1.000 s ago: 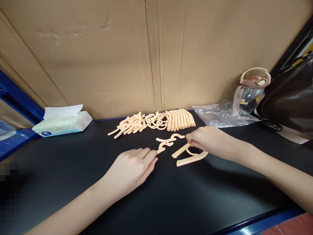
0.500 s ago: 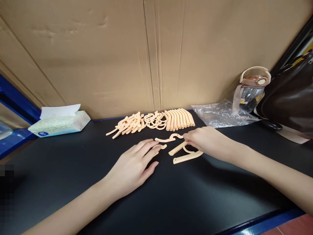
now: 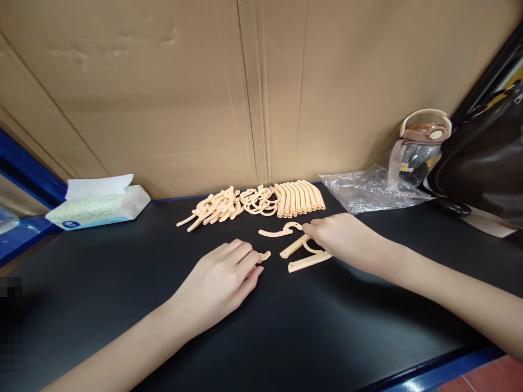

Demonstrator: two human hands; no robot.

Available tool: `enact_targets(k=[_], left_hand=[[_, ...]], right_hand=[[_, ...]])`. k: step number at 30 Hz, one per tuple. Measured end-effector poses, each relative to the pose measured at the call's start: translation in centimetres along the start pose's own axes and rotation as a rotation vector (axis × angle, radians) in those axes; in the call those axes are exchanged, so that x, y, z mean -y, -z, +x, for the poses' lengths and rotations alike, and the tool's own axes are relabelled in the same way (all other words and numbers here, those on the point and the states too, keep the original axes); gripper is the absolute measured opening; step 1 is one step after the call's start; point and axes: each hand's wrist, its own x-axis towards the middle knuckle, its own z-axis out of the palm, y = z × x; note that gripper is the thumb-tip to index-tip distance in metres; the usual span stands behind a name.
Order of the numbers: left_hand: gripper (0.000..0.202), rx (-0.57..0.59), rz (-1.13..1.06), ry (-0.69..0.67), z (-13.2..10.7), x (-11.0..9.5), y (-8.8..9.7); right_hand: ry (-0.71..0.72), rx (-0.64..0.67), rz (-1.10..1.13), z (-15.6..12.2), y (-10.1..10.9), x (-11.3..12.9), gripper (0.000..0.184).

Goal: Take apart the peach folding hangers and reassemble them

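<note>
My left hand [image 3: 223, 280] lies on the black tabletop [image 3: 286, 337] with its fingers curled. Its fingertips press a small peach plastic piece [image 3: 265, 254], most of which is hidden under them. My right hand [image 3: 343, 239] pinches a peach two-armed hanger part [image 3: 304, 260] that lies flat just right of the small piece. A peach hook piece [image 3: 281, 231] lies loose behind them, close to my right fingertips.
A row of several more peach hanger parts [image 3: 253, 204] lies along the cardboard back wall [image 3: 261, 92]. A tissue pack [image 3: 98, 207] sits at the back left. At the back right are a crumpled clear bag [image 3: 368, 190], a drinking bottle [image 3: 417, 147] and a dark bag [image 3: 486, 158].
My left fingers stretched out, then curled back, drawing the small piece away from the hook piece and toward me. My right hand slid the two-armed part slightly left.
</note>
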Motion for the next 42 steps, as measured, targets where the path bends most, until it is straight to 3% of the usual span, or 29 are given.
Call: enact_targets(k=[5,15,23,42], left_hand=[[0.020,-0.026,-0.022,-0.001,0.1,-0.1,-0.1],[0.018,0.038,-0.082,0.004,-0.1,-0.2,-0.3],[0.014,0.062,-0.267,0.077,-0.2,0.1,-0.4],[0.019,0.039,-0.300,0.059,-0.2,0.1,-0.3]], right_hand=[[-0.028,0.038,0.012,0.3,-0.4,0.4,0.021],[-0.060,0.111,0.023,0.8,-0.6,0.9,0.014],[-0.050,0.097,0.047,0.9,-0.9,1.0,0.018],[-0.064,0.090,0.015,0.9,-1.2,1.2,0.021]])
